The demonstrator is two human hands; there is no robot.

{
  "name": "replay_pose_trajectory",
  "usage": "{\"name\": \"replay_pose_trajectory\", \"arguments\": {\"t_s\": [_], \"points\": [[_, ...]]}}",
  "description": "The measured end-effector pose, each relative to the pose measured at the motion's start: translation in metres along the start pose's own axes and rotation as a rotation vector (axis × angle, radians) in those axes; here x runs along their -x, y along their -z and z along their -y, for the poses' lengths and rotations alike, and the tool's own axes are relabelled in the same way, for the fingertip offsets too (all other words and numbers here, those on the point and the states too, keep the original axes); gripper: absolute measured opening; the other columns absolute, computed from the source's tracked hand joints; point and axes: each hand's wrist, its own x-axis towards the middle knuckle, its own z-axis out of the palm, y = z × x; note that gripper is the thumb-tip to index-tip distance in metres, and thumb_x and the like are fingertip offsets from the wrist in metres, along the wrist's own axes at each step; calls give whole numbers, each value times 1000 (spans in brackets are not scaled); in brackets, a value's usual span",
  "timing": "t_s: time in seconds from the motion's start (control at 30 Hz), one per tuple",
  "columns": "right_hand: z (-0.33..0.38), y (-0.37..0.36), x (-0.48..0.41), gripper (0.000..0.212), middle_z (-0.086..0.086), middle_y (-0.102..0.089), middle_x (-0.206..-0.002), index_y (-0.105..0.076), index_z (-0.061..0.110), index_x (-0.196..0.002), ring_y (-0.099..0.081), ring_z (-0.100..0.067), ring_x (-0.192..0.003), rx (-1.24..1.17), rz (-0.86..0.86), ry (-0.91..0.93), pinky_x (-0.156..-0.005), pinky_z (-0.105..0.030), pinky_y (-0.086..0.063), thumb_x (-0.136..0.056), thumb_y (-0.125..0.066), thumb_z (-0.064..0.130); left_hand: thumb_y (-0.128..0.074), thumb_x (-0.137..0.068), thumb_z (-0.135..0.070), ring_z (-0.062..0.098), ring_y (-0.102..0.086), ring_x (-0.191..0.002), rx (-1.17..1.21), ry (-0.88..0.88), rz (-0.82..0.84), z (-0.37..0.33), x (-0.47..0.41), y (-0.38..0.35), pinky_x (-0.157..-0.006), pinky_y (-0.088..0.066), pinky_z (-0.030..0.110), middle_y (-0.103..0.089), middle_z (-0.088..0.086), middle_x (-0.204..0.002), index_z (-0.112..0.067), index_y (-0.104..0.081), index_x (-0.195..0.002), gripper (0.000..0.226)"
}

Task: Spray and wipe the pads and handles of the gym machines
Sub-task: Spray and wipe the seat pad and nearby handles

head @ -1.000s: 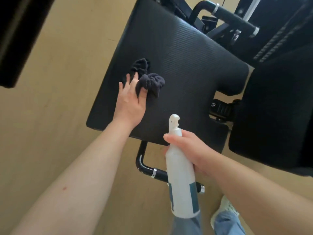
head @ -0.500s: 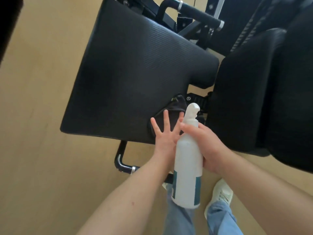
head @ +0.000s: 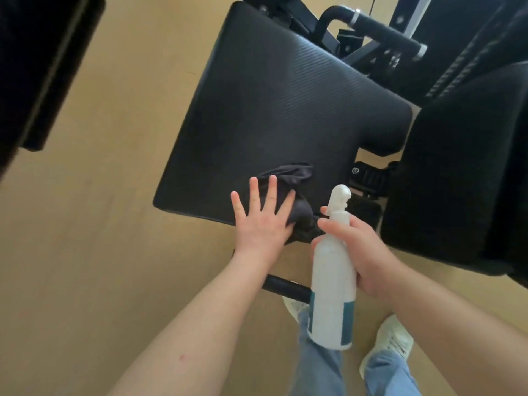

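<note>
A tan, smooth floor (head: 100,224) fills the left and bottom of the frame. On a black frame above it sits the big seat pad (head: 271,115), in the middle of the frame. It is black, with a fine ribbed, slightly shiny cover, rounded corners and a notch cut into its right side. Its long axis runs from the lower middle up toward the top centre, and the wide near edge slants across the middle of the frame. At the right edge stands a second pad (head: 463,172), matte black and thick, just beside the seat pad.

In the upper right a black foam-covered handle (head: 383,32) with silver end rings slants down to the right. Another black bar (head: 285,287) lies below the seat pad's near edge, partly hidden by the arms.

The spray bottle (head: 333,281) is white plastic with a teal band near its base. It stands nearly upright in the lower middle of the frame, spray head at the top, base toward the jeans (head: 317,367). The right hand (head: 360,252) grips it around the neck and upper body, fingers curled.

The left hand (head: 261,224) lies flat with fingers spread, pressing the cloth (head: 301,212) onto the near right corner of the seat pad. The cloth is dark, soft and bunched, and part of it hangs over the pad's edge.

Pale shoes (head: 394,338) show at the bottom.
</note>
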Motion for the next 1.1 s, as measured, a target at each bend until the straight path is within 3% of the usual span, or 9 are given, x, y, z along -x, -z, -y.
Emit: {"name": "replay_pose_trajectory", "arguments": {"t_s": [0.2,0.33,0.4,0.5,0.57,0.77,0.9,1.03,1.1], "points": [[-5,-33,-8,33,-16,-75,-88,-61,34,-129,-69,-26,-76,5,66,-40,-77,-46,-60,-98,-70,27,-36,-102,-48,52,7,-152,4,331,-86,100,7,14,-121,4,64,9,21,-169,-24,-1,-164,75],[-4,-32,-10,31,-15,-76,-88,-61,34,-128,-69,-23,-75,-14,61,-51,-74,-43,-60,-99,-69,27,-43,-91,-26,57,9,-149,187,520,-111,71,-4,19,-122,5,62,10,35,-163,-5,-4,-162,83],[-4,-27,-9,31,-13,-76,-88,-61,35,-128,-69,-22,-76,-1,57,-42,-77,-45,-62,-98,-69,28,-41,-87,-30,61,10,-147,219,524,-109,50,-5,13,-120,3,68,11,35,-163,-7,-4,-162,86],[-5,-14,-7,33,-11,-76,-87,-61,36,-127,-70,-22,-77,65,50,-7,-85,-51,-62,-97,-70,28,-33,-89,-45,64,13,-144,195,423,-130,30,-4,-1,-111,3,80,14,25,-166,-29,-8,-162,79],[-5,-4,-6,33,-8,-77,-87,-61,38,-127,-72,-19,-77,108,35,17,-85,-49,-62,-96,-71,29,-31,-93,-56,63,17,-144,179,353,-141,15,-2,-8,-110,7,81,18,19,-167,-38,-7,-161,74],[-15,31,1,28,-6,-79,-91,-60,37,-124,-75,-14,-74,-11,-69,12,-73,-38,-64,-98,-70,31,-22,-100,-60,59,21,-146,55,44,-112,-61,-28,-7,-113,11,76,16,16,-169,-37,1,-161,70],[-31,44,7,17,-7,-78,-102,-67,35,-112,-76,-21,-88,-56,-174,26,-83,-45,-63,-97,-71,28,-22,-101,-60,56,21,-148,-25,-237,-113,-107,-63,4,-113,7,76,14,13,-170,-36,-9,-161,66],[-37,59,19,13,12,-76,-85,-67,34,-106,-73,-7,-79,-21,-194,70,-67,-25,-60,-98,-70,25,-33,-102,-52,46,20,-152,-248,-589,-11,-140,-64,2,-116,8,73,11,6,-171,-29,-5,-163,71],[-38,62,26,14,16,-74,-80,-65,35,-104,-72,-2,-75,20,-175,86,-64,-20,-58,-99,-69,23,-39,-102,-48,41,18,-154,-253,-669,-7,-142,-58,-11,-118,10,70,5,3,-171,-28,-10,-162,69]]}}
